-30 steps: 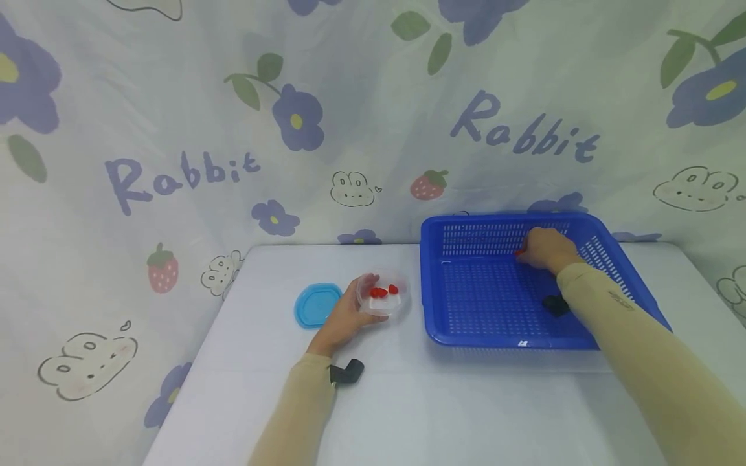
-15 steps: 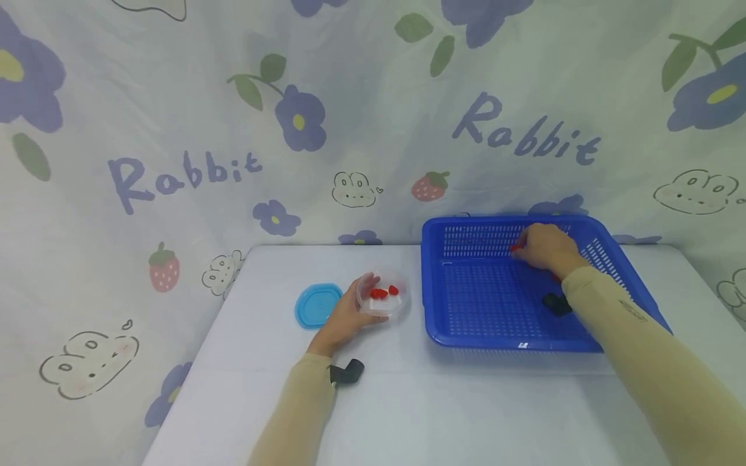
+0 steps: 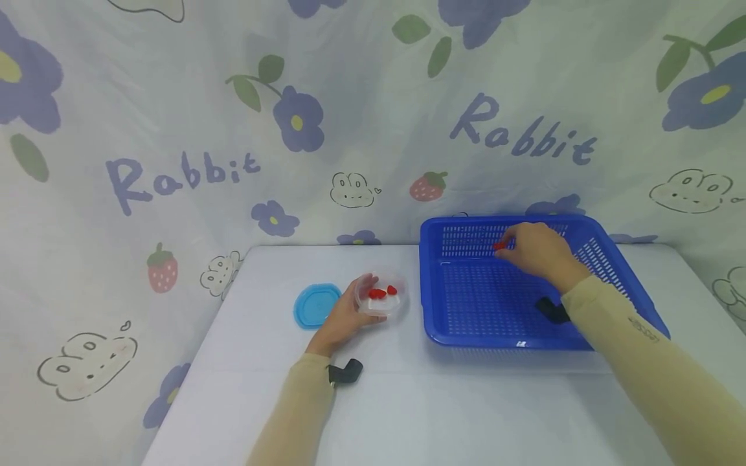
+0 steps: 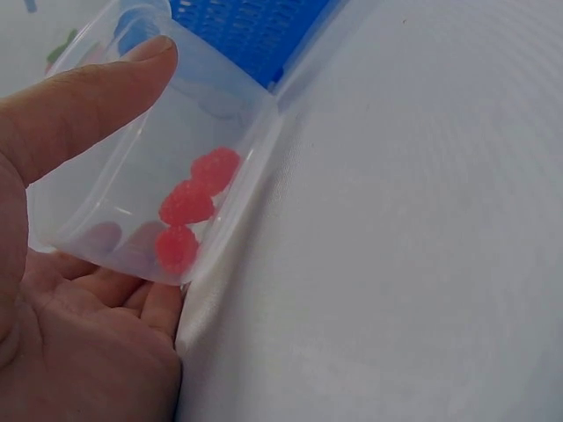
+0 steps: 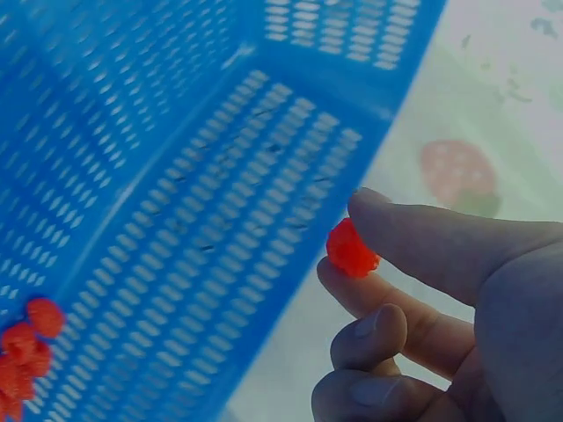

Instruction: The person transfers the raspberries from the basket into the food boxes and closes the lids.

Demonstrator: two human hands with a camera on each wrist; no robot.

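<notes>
My left hand grips a clear plastic tub on the white table, thumb on one side and fingers round the other. Several red raspberries lie inside it along the bottom. Over the blue basket, my right hand pinches one raspberry between thumb and index finger, the other fingers curled in. More raspberries lie in the basket, at the lower left of the right wrist view; the right arm hides them in the head view.
Left of the tub lies a light blue lid, partly behind the left hand. The basket has raised slotted walls and stands near the table's back edge, against a patterned curtain. A black wrist camera juts from the left sleeve.
My right hand has risen from the basket's back right and shifted left, with the raspberry pinched in it. The left hand and tub have stayed in place.
</notes>
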